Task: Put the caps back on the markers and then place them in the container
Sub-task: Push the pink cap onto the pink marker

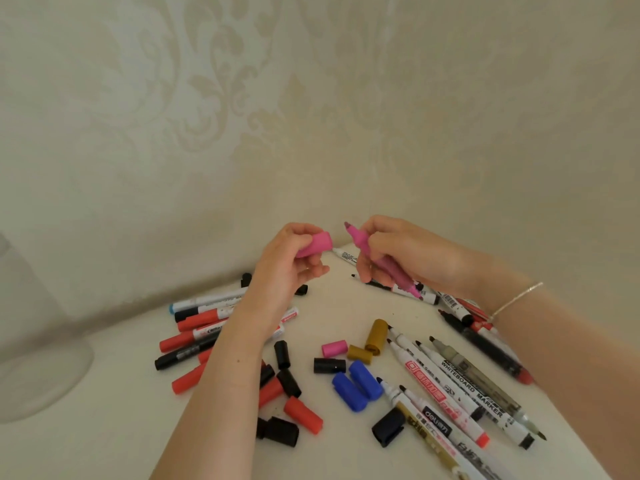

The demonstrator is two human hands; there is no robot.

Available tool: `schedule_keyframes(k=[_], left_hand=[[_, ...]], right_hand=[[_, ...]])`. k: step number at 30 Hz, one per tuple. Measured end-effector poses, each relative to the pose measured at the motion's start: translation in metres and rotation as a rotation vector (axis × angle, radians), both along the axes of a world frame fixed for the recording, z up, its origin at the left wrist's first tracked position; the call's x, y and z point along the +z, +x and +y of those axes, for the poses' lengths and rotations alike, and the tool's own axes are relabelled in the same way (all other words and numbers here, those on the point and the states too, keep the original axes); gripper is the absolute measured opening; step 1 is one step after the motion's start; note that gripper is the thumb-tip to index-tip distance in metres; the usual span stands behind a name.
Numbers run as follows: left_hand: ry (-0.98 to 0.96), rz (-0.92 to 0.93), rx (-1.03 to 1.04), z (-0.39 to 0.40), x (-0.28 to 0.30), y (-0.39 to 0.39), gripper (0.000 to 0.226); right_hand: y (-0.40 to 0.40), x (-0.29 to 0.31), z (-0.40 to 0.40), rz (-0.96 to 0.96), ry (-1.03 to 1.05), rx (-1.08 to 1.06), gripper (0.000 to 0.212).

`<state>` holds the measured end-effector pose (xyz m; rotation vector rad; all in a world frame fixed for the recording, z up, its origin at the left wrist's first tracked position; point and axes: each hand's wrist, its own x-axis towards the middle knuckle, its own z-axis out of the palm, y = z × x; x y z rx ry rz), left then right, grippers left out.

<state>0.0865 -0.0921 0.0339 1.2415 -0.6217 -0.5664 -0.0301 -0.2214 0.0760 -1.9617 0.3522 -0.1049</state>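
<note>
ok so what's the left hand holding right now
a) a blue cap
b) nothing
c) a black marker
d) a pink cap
d: the left hand grips a pink cap, its open end facing the bare tip of the pink marker held in the right hand; cap and tip are apart.

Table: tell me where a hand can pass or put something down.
Bare table runs down the middle, between the left hand and the gold caps. The near-left corner is bare too. Loose caps and uncapped markers crowd the front.
</note>
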Motion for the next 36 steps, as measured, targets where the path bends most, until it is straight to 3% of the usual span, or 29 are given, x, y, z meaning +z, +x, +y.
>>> schedule_keyframes(k=[5,12,17,20,23,26,30,36], left_hand=[[-0.032,0.032,-0.027,0.001,0.000,0.000,0.021],[-0.031,0.086,-0.022,-0.003,0.001,0.002,0.022],[0.016,-0.055,0.018,0.000,-0.005,0.009,0.024],[-0.021,-0.029,0.050,0.003,-0.011,0.012,0.020],[-0.138,0.193,0.005,0.006,-0.013,0.015,0.018],[-0.196,0.385,-0.058,0.005,-0.015,0.016,0.019],[-0.266,0.596,-0.106,0.001,-0.013,0.011,0.021],[-0.278,0.619,-0.116,-0.001,-0.011,0.008,0.010]], right_hand=[[0.004,-0.003,0.010,0.014,-0.260,-0.030,0.008],[0.007,-0.004,0.009,-0.008,-0.462,-0.089,0.004],[0.004,-0.002,0.009,-0.067,-0.633,-0.084,0.013],[0.003,-0.002,0.007,-0.135,-0.584,-0.156,0.016],[0.003,-0.003,0.005,-0.211,-0.465,-0.236,0.013],[0.002,-0.003,0.009,-0.203,-0.353,-0.178,0.016],[0.006,-0.009,0.016,-0.205,-0.367,-0.135,0.020],[0.015,-0.016,0.014,-0.194,-0.408,-0.187,0.019]])
